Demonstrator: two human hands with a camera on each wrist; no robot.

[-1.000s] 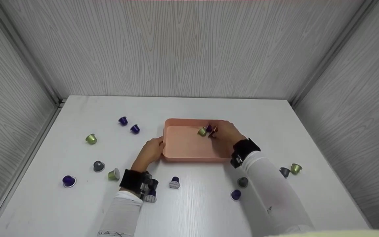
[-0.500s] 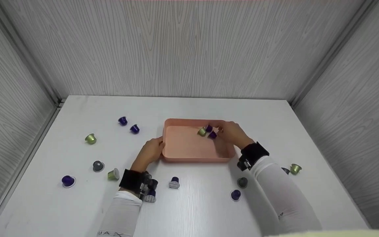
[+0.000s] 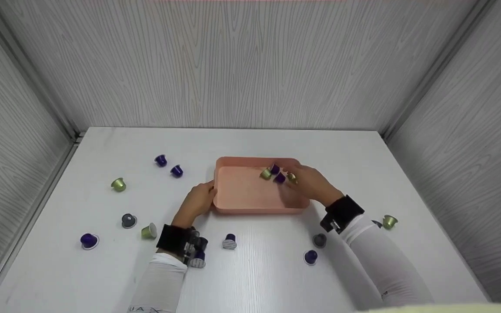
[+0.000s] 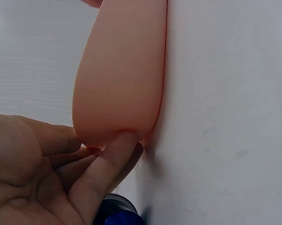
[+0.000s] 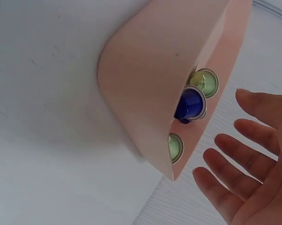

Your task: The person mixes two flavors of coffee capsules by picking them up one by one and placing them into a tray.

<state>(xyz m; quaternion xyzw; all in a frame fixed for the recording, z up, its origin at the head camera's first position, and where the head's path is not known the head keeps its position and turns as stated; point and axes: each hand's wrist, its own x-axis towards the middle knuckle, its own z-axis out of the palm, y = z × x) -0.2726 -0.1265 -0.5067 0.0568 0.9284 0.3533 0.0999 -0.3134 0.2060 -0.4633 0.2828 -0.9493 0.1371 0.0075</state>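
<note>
**Two Hands at the Pink Tray**

White table [image 3: 255, 278] is holding a pink tray [image 3: 242, 193] in its middle. One person's left hand [image 3: 198, 202] is pressing its fingers against the tray's left side. Their right hand [image 3: 313, 184] is hanging over the tray's right corner, fingers spread and holding nothing. Four small cups [image 3: 276, 174] are lying inside the tray, with more scattered around it.
</note>
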